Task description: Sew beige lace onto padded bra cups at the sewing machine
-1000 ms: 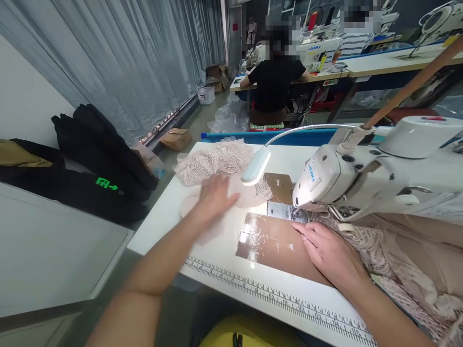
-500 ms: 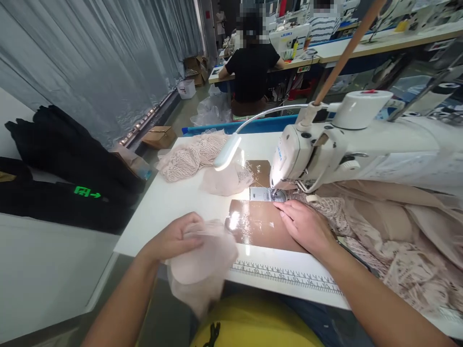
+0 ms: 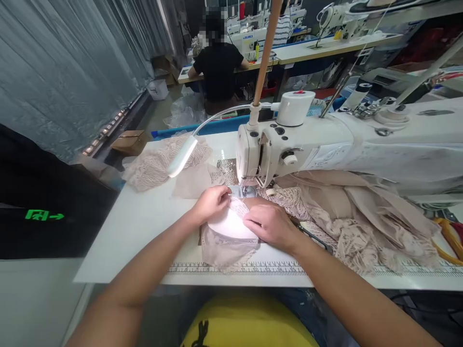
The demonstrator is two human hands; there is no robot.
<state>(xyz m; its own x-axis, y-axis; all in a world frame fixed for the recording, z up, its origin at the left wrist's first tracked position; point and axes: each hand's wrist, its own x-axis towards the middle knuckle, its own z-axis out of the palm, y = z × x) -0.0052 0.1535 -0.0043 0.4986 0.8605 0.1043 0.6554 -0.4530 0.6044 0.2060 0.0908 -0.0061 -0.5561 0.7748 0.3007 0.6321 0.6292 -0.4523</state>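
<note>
A pale beige mesh fabric piece [image 3: 226, 246] lies on the white table [image 3: 144, 226] just in front of the sewing machine [image 3: 325, 140]. My left hand [image 3: 211, 202] pinches its far left edge near the needle plate. My right hand [image 3: 269, 224] presses down on the piece's right side, fingers closed over the lace edge. Beige lace garment fabric [image 3: 354, 226] is bunched under the machine arm to the right of my right hand.
A stack of lace pieces [image 3: 155, 161] and a mesh piece [image 3: 193, 180] lie at the table's far left, under the gooseneck lamp [image 3: 183, 156]. A printed ruler [image 3: 231, 270] runs along the near edge. A person in black [image 3: 219, 67] sits at another machine ahead.
My left hand brought the mesh piece from the table's near left edge to the needle area. My right hand moved onto it. The camera view shifted right.
</note>
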